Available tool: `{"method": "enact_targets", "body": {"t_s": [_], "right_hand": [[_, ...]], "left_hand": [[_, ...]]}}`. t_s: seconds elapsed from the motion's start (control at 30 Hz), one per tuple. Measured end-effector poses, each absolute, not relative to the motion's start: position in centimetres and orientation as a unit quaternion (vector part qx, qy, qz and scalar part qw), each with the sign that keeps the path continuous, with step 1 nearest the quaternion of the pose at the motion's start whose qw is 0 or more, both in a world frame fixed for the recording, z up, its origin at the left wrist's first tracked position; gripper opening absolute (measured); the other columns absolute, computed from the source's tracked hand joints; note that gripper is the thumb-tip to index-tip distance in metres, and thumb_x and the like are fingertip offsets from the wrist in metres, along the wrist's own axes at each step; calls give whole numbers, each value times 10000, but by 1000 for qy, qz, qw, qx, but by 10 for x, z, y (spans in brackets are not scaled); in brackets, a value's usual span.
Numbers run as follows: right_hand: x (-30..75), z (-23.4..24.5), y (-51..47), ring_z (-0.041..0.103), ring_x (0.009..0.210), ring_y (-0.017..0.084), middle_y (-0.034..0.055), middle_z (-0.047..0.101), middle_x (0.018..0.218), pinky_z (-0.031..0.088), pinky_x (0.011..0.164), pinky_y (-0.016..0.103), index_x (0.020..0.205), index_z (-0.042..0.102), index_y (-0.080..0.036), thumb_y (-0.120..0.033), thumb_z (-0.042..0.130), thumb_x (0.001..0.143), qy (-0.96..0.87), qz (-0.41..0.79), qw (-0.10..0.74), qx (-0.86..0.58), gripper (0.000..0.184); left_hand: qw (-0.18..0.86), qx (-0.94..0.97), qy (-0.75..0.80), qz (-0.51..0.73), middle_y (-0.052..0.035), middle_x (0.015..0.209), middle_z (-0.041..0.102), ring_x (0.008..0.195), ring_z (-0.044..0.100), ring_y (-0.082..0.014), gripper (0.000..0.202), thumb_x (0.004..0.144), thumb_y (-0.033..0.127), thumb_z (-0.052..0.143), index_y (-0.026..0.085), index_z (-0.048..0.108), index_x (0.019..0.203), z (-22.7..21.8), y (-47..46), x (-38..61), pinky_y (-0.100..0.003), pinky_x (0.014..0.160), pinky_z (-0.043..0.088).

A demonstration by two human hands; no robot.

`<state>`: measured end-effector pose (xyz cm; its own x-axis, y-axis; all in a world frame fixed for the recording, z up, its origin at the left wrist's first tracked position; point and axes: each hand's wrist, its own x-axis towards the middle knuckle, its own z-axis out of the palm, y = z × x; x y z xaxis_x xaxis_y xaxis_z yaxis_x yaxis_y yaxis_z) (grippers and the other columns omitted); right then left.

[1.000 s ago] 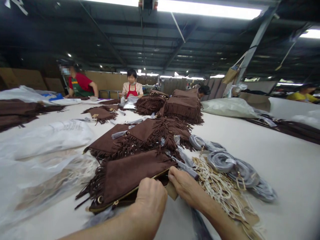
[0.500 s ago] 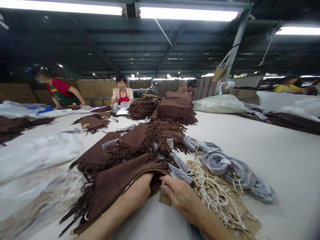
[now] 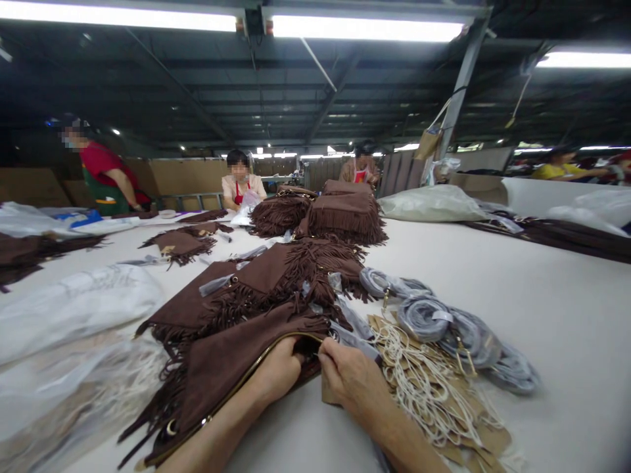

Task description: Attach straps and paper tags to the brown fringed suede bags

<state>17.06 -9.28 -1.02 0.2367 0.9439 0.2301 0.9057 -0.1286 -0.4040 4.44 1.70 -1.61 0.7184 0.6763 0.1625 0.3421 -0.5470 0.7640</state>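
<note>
A dark brown fringed bag lies in front of me with its zipped mouth spread open towards me. My left hand reaches into that opening, fingers curled; whatever they grip is hidden. At the right end of the zip, my right hand pinches the edge of the bag between thumb and forefinger. A brown card tag shows beneath the right palm. Close beside it lies a pile of card tags with white strings. Coiled straps in grey wrapping with gold clasps rest just beyond the tags.
More fringed bags lie right behind mine, with tall stacks of them further back. White plastic bags cover the left side. Several co-workers stand around the table, one in a red apron. A large plastic sack lies back right.
My left hand has curled more at the bag's mouth, its thumb now showing. My right hand has barely shifted. At the left, a co-worker has straightened up; another has come into view behind the stacks.
</note>
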Motion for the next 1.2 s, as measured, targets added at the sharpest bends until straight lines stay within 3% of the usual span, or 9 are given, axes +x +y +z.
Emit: {"method": "enact_targets", "body": {"t_s": [0.23,0.5,0.8,1.0,1.2], "right_hand": [[160,-19,-88,654,791,195,31,708,833,313,621,286,829,638,-212,-179,472,940,-605,-9,270,-749,203],[159,-29,-83,639,730,178,40,684,812,308,606,285,820,639,-194,-138,437,921,-625,-75,301,-716,233],[163,-32,-87,617,748,170,28,656,810,310,622,274,790,611,-203,-153,438,910,-636,-65,342,-688,216],[163,-32,-87,624,740,169,23,658,821,322,633,276,798,633,-202,-136,459,889,-630,-66,355,-687,207],[164,-38,-85,619,759,172,34,649,816,356,666,267,761,614,-191,-137,456,898,-624,-39,375,-684,216]], "left_hand": [[496,768,297,276,-73,1128,702,1078,617,-238,489,640,-11,523,112,662,1093,-18,11,46,-386,1053,423],[355,832,255,342,-68,1120,693,1070,605,-223,524,670,-10,442,178,662,1106,-18,-6,41,-360,1016,426],[389,815,267,337,-56,1025,714,944,632,-214,518,632,7,455,173,682,1067,-9,-12,39,-322,908,461],[388,818,252,342,-51,956,725,897,653,-196,417,726,43,430,172,716,1002,-9,-10,38,-294,868,474],[427,810,250,315,-15,791,702,711,628,-162,419,702,61,413,173,729,954,-9,-1,37,-244,681,470]]}}
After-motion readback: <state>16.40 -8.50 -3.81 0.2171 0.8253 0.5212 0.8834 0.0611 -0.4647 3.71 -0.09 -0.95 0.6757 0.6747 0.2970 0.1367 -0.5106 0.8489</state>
